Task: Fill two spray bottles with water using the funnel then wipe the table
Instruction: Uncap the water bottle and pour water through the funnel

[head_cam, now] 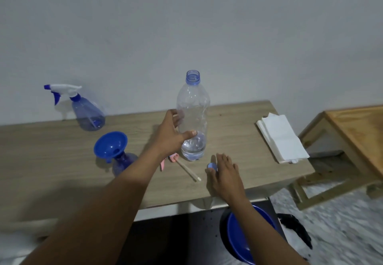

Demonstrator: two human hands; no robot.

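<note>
Left hand [169, 134] grasps the uncapped water bottle [193, 109], which is upright on the table [238, 161] with a little water at the bottom. Right hand [226, 177] lies on the table, blue cap [212, 166] between thumb and forefinger; pinched or only touched, cannot tell. Funnel [109, 144] sits in the open spray bottle [124, 163]. The capped spray bottle [88, 113] stands by the wall.

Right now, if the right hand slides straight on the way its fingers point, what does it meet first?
Probably free: it passes just right of the water bottle, maybe grazing it, over table toward the wall.
</note>
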